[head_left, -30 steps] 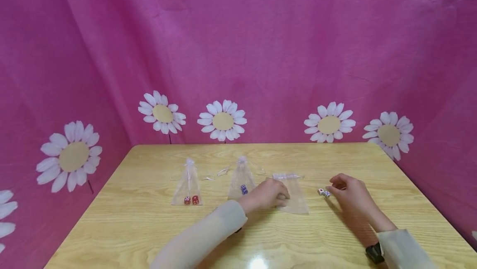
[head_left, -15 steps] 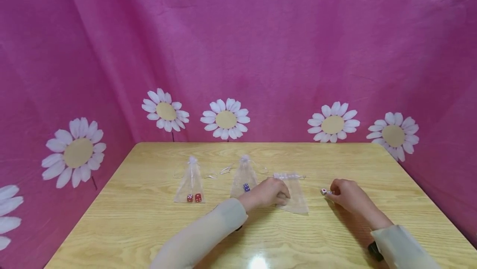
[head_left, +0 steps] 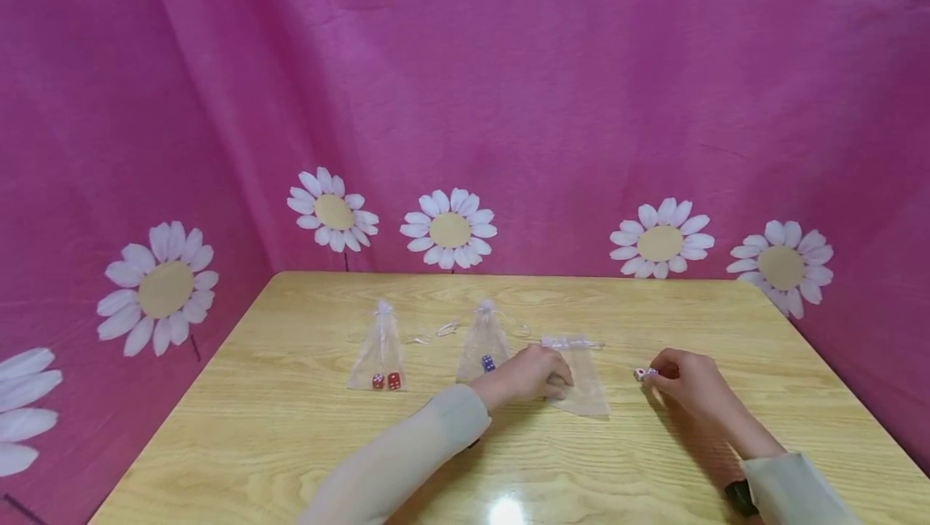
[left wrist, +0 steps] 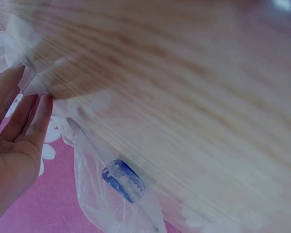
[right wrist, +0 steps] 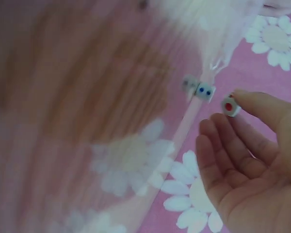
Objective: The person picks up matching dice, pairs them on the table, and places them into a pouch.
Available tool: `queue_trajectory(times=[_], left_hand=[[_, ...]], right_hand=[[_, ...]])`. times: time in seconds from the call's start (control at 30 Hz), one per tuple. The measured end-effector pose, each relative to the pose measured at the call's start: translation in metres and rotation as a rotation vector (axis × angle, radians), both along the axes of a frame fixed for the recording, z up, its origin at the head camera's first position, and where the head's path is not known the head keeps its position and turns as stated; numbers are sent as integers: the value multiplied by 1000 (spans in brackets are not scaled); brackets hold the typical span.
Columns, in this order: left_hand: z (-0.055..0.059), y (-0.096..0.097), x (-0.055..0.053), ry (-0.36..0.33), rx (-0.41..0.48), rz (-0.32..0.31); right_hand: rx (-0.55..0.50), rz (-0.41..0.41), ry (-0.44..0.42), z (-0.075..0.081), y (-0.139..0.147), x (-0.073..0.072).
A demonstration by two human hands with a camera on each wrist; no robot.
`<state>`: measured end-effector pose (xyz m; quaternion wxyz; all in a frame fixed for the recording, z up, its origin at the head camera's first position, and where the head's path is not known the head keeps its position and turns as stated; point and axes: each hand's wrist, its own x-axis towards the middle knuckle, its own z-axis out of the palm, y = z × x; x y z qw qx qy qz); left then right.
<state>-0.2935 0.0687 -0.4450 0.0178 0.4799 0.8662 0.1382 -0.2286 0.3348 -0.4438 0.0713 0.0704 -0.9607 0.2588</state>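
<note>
**Sheer bag and white die both found in finger grip**

Noted across the upper frame of the head view: pink cloth (head_left: 508, 105) printed with daisies (head_left: 450, 229). Filling the lower frame: wood-grain table (head_left: 596, 460).

Recorded right of lower centre: left hand (head_left: 534, 373), with thumb and fingertips pinching the left edge of an ungathered bag (head_left: 587, 386). Recorded at lower right: right hand (head_left: 690, 384), with thumb and finger drawn narrowly together on a white die (right wrist: 229, 106).

Laid flat between the hands: the ungathered bag. Judged very light, limp, easily creased or snagged; best held at the ribbon band (head_left: 570, 342) along its top, without pulling hard on the mesh.

Set left of centre, drawn in at the top: outer gathered bag (head_left: 381, 347) and, nearer the left hand, inner gathered bag (head_left: 483, 339). Seen low in the outer one: red dice (head_left: 394, 380). Seen in the inner one: blue contents (head_left: 488, 363); unable to settle the count.

Resting on the table, just beside the pinched die: second white die (right wrist: 205, 91). Judged light, hard, smooth and apt to slip or roll; best taken across two opposite faces.
</note>
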Motion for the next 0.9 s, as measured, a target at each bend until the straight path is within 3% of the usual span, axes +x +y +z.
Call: queue_trajectory(times=[0.2, 0.37, 0.67, 0.9], left_hand=[[0, 3, 0, -15, 3, 0], [-2, 4, 0, -1, -2, -6], [-3, 3, -2, 12, -3, -12], [0, 1, -1, -50, 20, 22]], right_hand=[[-159, -36, -39, 8, -15, 11], [-260, -2, -34, 10, -42, 18], [-359, 243, 72, 16, -95, 42], [-381, 393, 92, 14, -121, 55]])
